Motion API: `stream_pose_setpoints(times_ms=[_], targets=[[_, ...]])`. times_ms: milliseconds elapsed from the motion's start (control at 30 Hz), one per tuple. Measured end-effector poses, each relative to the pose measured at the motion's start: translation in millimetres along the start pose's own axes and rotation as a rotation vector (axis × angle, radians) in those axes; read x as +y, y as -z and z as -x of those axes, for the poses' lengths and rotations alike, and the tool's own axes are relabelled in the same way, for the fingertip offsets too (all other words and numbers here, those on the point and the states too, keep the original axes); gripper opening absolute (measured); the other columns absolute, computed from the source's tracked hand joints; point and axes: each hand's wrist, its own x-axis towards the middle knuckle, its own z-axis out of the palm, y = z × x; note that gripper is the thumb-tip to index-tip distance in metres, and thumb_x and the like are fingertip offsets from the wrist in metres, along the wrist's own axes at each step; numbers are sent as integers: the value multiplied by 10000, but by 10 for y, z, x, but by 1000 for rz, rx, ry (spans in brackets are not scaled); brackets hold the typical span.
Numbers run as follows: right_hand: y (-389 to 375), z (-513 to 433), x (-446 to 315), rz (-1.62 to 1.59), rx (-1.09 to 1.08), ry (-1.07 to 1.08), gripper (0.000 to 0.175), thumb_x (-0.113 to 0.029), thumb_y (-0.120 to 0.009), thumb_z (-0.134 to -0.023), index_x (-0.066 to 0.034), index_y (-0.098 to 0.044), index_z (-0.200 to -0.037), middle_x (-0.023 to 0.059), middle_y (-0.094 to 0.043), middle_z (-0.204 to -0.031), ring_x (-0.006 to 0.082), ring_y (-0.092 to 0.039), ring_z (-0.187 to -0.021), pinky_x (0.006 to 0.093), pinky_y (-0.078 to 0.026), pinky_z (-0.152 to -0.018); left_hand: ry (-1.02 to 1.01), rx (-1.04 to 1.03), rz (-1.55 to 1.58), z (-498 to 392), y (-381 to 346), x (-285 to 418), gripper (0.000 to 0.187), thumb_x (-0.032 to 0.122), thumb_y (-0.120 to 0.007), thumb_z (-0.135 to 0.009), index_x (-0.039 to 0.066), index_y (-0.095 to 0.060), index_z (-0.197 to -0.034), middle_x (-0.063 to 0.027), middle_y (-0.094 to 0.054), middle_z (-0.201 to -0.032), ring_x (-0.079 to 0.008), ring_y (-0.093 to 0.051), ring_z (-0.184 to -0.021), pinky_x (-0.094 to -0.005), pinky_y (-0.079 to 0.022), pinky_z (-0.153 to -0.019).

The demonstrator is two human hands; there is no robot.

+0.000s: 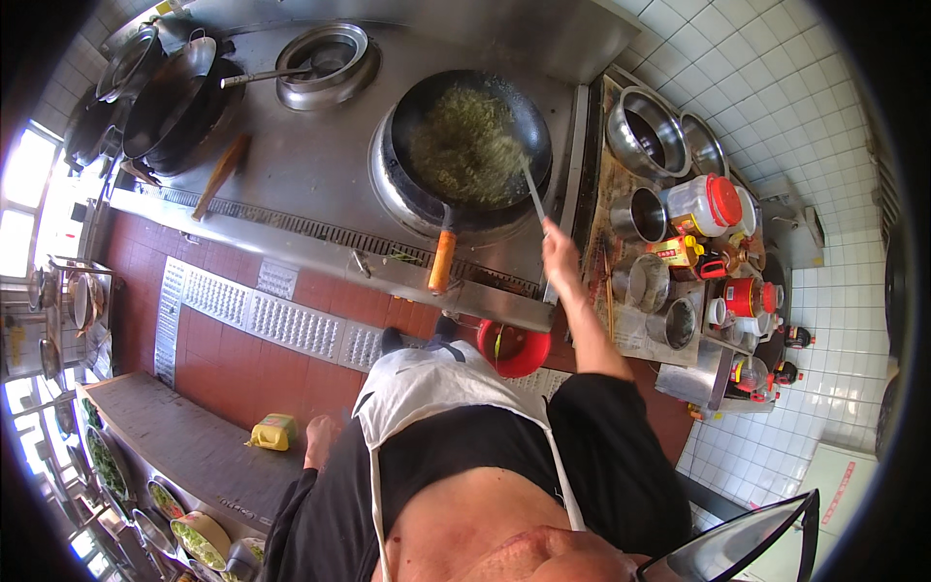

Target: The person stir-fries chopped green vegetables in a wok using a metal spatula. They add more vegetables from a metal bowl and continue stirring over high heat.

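Note:
My right hand (561, 254) grips the handle of a metal cooking utensil (534, 190). Its head is blurred among the food, so ladle or spatula cannot be told. Chopped yellow-green food (465, 142) lies in liquid across the bottom of a black wok (414, 94). The wok sits on a round steel burner ring (380, 164), its wooden handle (441, 262) pointing towards me. Low at my left side is my left hand (321, 439), slightly blurred, close to a yellow plastic jug (274, 432) on a counter. Nothing shows in that hand, but its fingers are unclear.
Steel pots (638, 214), a red-lidded jar (698, 206) and several bottles crowd the right-hand stand. A ladle (265, 76) rests across another burner ring (320, 91). Large woks (171, 116) stand at the far left. A red bucket (534, 355) is below the stove edge.

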Motion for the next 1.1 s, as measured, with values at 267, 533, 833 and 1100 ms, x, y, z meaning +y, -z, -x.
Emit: stream_pose_setpoints(times_ms=[267, 533, 833, 1100], targets=[[-206, -308, -554, -734, 26, -405, 475, -146, -497, -1114, -181, -545, -1586, -48, -470, -671, 52, -395, -461, 247, -299, -365, -181, -105, -39, -715, 64, -60, 164, 136, -647, -1023, 26, -694, -1135, -47, -683, -885, -172, -660, -714, -310, -540, -618], [-908, -834, -684, -477, -166, -144, 465, -162, -493, -1131, -180, -524, -1594, 37, -547, -665, 140, -447, -455, 320, -374, -396, -40, 38, 73, -416, -278, 813, 351, 210, -673, -1026, 54, -624, -1337, -47, -682, -980, -152, -684, -771, -322, -590, -623], [929, 338, -596, 164, -157, 185, 428, -138, -570, -1082, -199, -645, -1499, 128, -673, -795, 200, -607, -655, 379, -513, -664, -78, 65, 36, 63, -167, 511, 289, 203, -657, -1027, 9, -674, -1240, -63, -698, -935, -171, -689, -799, -317, -589, -718], [390, -34, -486, 291, -199, 28, 418, -156, -601, -1041, -202, -670, -1450, 263, -727, -1135, 444, -712, -1047, 496, -573, -880, -78, 36, 72, 40, -226, 711, 246, 137, -628, -1015, 8, -657, -1222, -57, -666, -883, -185, -678, -745, -335, -578, -633]])
